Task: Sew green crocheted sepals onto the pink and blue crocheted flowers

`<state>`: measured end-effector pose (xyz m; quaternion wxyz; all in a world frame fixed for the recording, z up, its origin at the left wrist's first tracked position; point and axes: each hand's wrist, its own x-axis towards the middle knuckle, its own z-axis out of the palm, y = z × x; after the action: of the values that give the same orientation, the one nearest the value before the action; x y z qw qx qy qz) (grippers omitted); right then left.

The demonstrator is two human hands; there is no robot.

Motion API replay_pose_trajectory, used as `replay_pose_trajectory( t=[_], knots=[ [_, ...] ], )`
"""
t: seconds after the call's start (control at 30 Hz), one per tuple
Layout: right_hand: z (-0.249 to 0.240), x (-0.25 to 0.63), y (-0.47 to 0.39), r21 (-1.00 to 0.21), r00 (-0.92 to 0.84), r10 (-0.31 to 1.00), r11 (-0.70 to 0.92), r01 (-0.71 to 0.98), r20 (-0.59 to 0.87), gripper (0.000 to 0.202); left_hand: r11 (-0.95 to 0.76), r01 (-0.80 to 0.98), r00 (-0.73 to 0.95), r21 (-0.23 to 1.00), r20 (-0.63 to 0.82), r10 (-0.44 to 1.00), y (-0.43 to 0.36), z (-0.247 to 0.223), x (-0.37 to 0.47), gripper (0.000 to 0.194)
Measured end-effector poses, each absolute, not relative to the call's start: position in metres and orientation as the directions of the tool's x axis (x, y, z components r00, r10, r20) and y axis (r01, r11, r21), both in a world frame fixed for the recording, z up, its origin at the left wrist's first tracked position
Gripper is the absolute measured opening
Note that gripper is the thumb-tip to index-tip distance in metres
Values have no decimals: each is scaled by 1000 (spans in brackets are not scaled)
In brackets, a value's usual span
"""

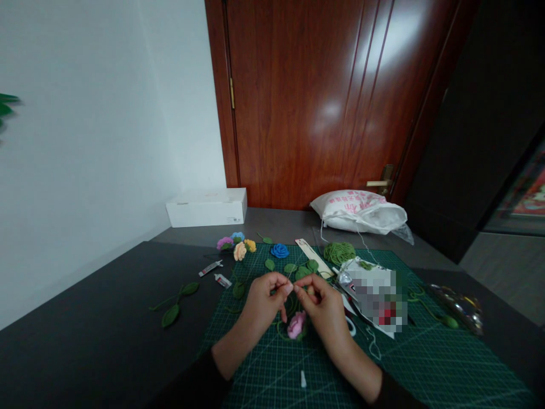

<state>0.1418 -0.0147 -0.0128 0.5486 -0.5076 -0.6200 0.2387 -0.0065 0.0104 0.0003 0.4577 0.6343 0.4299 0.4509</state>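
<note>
Over the green cutting mat (264, 369), my left hand (268, 292) and my right hand (317, 292) are raised with their fingertips almost meeting. Thumb and index finger are pinched together on each; whatever lies between them is too small to make out. Just below the hands is a pink crocheted flower (297, 325) with green yarn curling around it. Green crocheted leaves (303, 272) lie right behind the fingertips. Scissors (351, 325), partly covered, rest beside my right wrist. A small white cap (303, 379) stands nearer to me.
Several crocheted flowers (239, 251) and a blue rose (280, 250) sit at the back left, near glue tubes (210, 268). Leaves (171, 315) lie far left. Behind are a ruler (314, 257), green yarn (339, 253), a white box (206, 208) and a white sack (353, 209).
</note>
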Motion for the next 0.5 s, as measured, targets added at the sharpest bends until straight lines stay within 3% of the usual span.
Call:
replay_pose_trajectory(
  t=[0.33, 0.5],
  knots=[
    [-7, 146, -14, -830, 130, 878, 376, 411, 461, 13, -269, 162, 200, 949, 235, 951, 6, 9, -8, 16],
    [-9, 145, -14, -845, 122, 889, 365, 391, 441, 14, -194, 160, 153, 968, 170, 973, 4, 13, -6, 11]
  ],
)
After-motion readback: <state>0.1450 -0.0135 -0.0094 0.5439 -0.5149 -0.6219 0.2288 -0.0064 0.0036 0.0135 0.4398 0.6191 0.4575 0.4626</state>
